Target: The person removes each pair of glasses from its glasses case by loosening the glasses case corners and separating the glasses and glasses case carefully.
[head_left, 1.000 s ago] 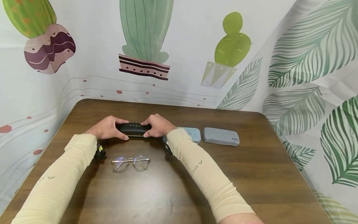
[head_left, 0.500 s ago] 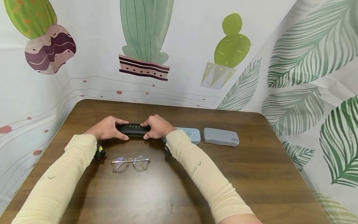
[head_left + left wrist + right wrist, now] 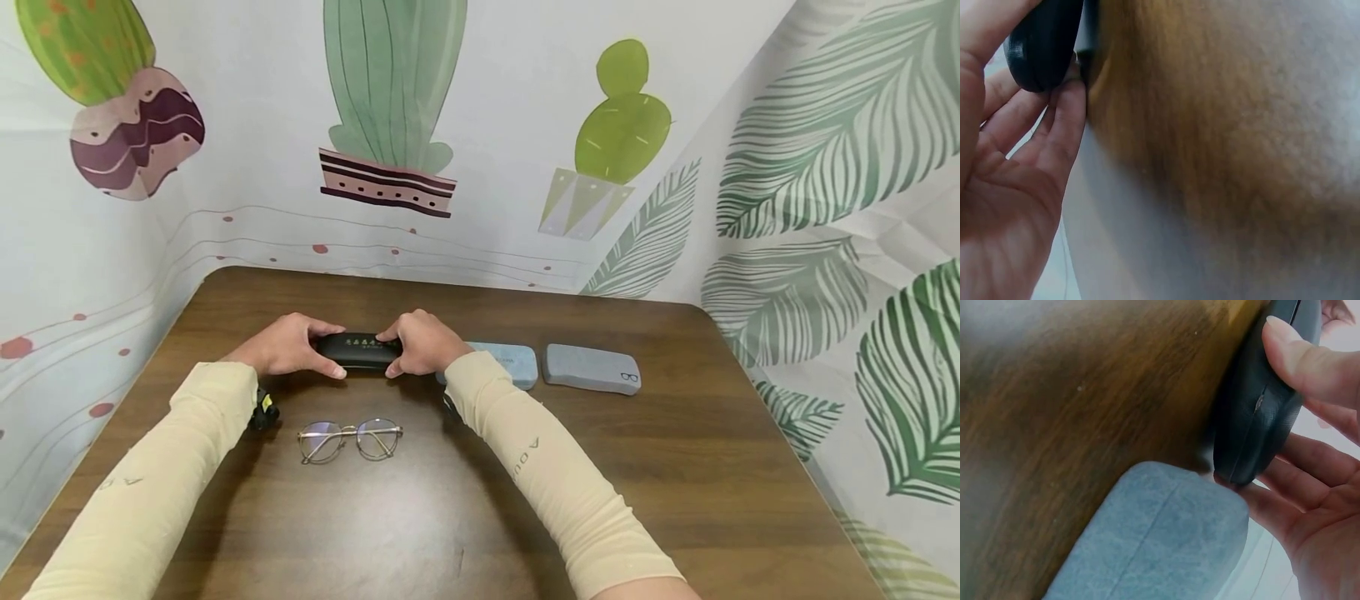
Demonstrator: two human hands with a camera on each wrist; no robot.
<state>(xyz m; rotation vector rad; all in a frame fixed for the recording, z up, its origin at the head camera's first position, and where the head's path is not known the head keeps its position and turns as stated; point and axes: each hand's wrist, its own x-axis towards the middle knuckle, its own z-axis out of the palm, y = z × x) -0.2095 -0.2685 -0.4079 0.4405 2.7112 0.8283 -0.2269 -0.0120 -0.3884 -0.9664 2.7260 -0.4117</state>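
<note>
Both hands hold a black glasses case [image 3: 360,351] with small gold lettering on its top, at the back left of the table. My left hand [image 3: 288,346] grips its left end, and the right hand [image 3: 426,343] grips its right end. In the right wrist view the thumb lies on the front of the black case [image 3: 1254,406], over the seam, with the fingers behind it. The left wrist view shows the rounded end of the case [image 3: 1044,47] between thumb and fingers. A pair of eyeglasses [image 3: 349,439] with thin metal frames lies in front of the hands.
A light blue glasses case [image 3: 513,365] lies right of the black one, partly hidden by the right hand and sleeve. Beside it sits a grey glasses case [image 3: 591,368] with a printed spectacles mark. A patterned cloth [image 3: 495,208] hangs behind the wooden table [image 3: 675,467].
Both hands keep their hold on the black case in nearly the same place. The pale line along its front edge has faded from view. The eyeglasses have not moved.
</note>
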